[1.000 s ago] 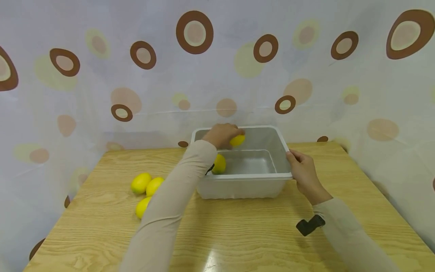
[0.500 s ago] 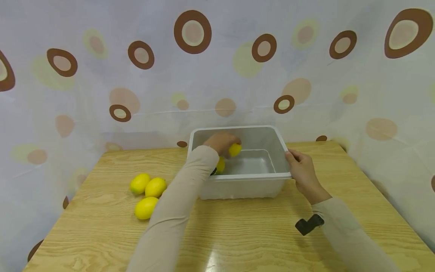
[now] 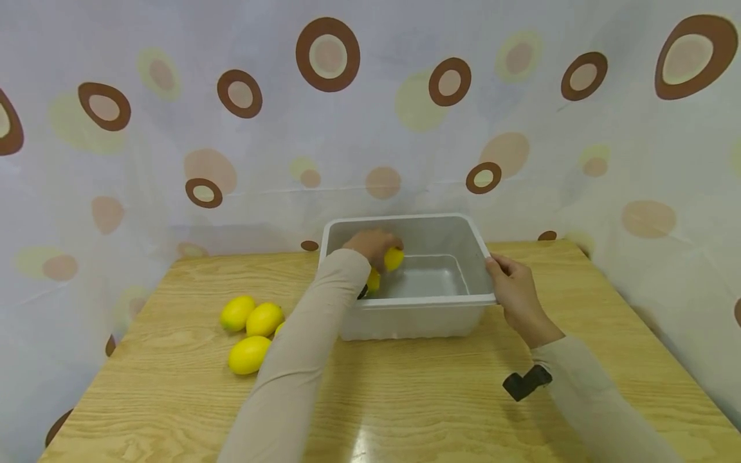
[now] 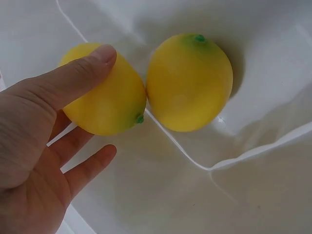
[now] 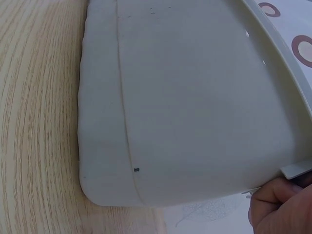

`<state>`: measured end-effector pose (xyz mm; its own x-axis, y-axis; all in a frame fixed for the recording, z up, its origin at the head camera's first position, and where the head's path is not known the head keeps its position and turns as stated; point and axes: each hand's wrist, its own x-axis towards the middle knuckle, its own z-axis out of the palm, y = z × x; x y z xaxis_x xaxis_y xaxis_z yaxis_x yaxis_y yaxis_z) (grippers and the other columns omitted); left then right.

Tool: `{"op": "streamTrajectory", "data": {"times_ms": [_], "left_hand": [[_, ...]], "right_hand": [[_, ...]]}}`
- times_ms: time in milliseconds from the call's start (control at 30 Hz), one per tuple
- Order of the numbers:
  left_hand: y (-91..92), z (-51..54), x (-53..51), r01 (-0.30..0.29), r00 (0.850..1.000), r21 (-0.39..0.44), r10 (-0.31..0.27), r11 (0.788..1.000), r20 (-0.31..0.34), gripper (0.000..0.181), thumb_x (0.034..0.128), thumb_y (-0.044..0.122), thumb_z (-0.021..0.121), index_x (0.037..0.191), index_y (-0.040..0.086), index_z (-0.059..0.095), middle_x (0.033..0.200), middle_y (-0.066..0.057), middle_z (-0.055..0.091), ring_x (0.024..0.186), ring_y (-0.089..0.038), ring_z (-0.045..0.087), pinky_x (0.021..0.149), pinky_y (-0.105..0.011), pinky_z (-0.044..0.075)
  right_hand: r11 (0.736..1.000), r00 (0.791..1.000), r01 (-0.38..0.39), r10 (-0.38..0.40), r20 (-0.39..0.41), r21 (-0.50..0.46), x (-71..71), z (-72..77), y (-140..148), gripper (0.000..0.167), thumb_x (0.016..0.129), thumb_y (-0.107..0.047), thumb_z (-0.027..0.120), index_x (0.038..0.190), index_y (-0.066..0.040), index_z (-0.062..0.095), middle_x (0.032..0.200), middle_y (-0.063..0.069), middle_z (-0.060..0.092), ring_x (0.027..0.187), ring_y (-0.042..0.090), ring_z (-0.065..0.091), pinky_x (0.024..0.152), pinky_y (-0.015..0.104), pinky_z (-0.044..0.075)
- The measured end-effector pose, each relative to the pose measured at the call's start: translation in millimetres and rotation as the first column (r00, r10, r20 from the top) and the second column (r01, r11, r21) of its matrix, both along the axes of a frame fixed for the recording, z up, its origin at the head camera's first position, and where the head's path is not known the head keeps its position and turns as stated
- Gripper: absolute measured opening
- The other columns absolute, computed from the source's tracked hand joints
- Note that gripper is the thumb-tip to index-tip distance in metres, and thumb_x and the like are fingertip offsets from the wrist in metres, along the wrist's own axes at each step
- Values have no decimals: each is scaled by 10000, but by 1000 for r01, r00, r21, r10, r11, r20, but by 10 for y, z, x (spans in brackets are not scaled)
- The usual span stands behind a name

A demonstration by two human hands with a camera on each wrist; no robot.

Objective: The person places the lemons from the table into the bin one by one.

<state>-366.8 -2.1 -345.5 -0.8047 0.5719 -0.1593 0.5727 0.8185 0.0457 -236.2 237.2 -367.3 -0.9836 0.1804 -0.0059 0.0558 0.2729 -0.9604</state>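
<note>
A white plastic bin stands on the table near the patterned backdrop. Inside it, my left hand holds a yellow lemon low, towards the left end. The left wrist view shows the thumb across this lemon and other fingers beneath it. A second lemon with a green tip lies in the bin's corner, touching or nearly touching the held one. In the head view it is partly hidden by the left hand. My right hand grips the bin's right rim, thumb on top.
Several lemons sit on the wooden table left of the bin: one lemon at the back, another lemon beside it, a front lemon, and one mostly behind the left sleeve. A patterned backdrop rises behind.
My left hand has lowered the held lemon into the bin and shifted it slightly left, beside the other lemon. The right hand keeps its grip on the rim.
</note>
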Motion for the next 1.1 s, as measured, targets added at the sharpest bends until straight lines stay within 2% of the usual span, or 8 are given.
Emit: {"op": "streamTrajectory", "data": {"times_ms": [267,533,667,800,933,1100], "left_hand": [[2,-26,-1,-2,1000,1,2,1000,-1,623,751,149,816,1321,242,581,1287,-7,590,1110,-187,545,968,-358,449],[-5,-12,44,-39,999,7,38,999,22,616,765,148,806,1327,255,576,1290,-2,585,1084,-181,540,952,-364,456],[-7,8,67,-52,998,3,52,999,34,626,773,123,798,1341,245,565,1308,-14,577,1125,-191,546,961,-365,461],[-5,23,87,-43,998,18,43,999,36,613,787,67,775,1344,213,566,1306,-28,584,1145,-200,557,970,-357,465],[-14,29,103,-22,1000,9,22,1000,17,582,799,41,755,1331,197,580,1288,-23,603,1113,-192,577,960,-339,473],[-9,62,147,-28,1000,-1,28,1000,-1,571,799,19,737,1321,195,589,1310,-27,594,1155,-210,564,989,-356,456]], "right_hand": [[1000,1000,-10,10,-12,3,-3,-30,18,537,1039,-314,343,1447,35,355,1357,260,447,1163,341,505,766,192,521],[1000,1000,-15,15,-17,9,3,-25,18,545,1039,-317,341,1448,43,346,1365,266,441,1185,356,492,795,216,522],[1000,1000,-13,13,-27,10,5,-29,13,540,1039,-311,341,1442,48,355,1357,265,448,1173,347,498,789,209,517],[1000,999,-19,19,-34,11,7,-33,18,536,1039,-307,337,1441,48,358,1354,263,452,1173,354,497,784,199,514],[1000,999,-23,24,-32,11,14,-31,12,540,1038,-310,340,1445,46,351,1365,267,445,1183,362,495,828,250,522],[1000,1000,-16,16,-24,25,13,-29,8,545,1037,-320,342,1446,40,353,1363,269,448,1179,364,499,817,242,524]]}}
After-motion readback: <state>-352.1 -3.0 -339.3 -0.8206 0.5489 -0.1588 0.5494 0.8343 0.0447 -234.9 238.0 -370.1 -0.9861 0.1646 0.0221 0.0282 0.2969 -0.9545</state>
